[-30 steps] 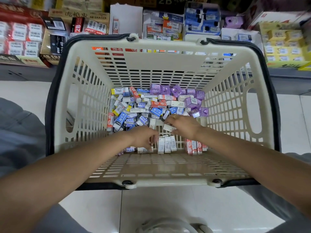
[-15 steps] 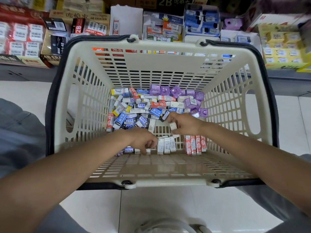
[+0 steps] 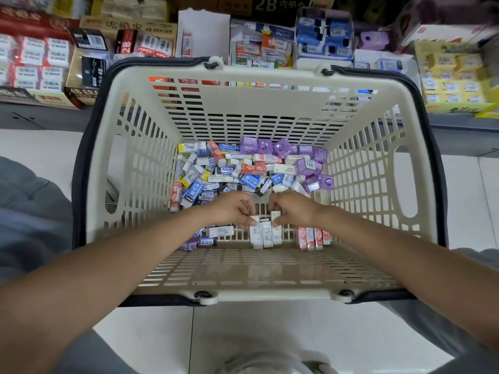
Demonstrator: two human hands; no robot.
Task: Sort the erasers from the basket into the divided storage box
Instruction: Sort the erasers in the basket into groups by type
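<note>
- Change from the earlier frames: your left hand (image 3: 234, 209) has moved toward the centre of the basket (image 3: 259, 74) and now sits just beside your right hand (image 3: 293, 207); a second ago the two hands were farther apart, with the left one lower and more to the left.
- Your right hand has drawn back from the loose pile toward the near wall, and now sits over the row of white erasers (image 3: 266, 234).
- Left hand pose: fingers curled downward, the tips pinching a small white eraser (image 3: 254, 220) at the far end of the white row.
- Right hand pose: fingers curled, thumb and fingertips pinching another white eraser (image 3: 275, 215), held upright just beside the one in your left hand.
- Both forearms reach in over the near rim of the basket and converge at the middle of its floor.
- Task items: the loose pile of mixed erasers (image 3: 243, 171) lies at the far half of the basket floor, with purple boxed erasers (image 3: 307, 166) at its right.
- A row of red-and-white erasers (image 3: 310, 237) stands against the near wall, to the right of the white row.
- Cartons of eraser stock (image 3: 127, 36) line the shelf beyond the basket.
</note>
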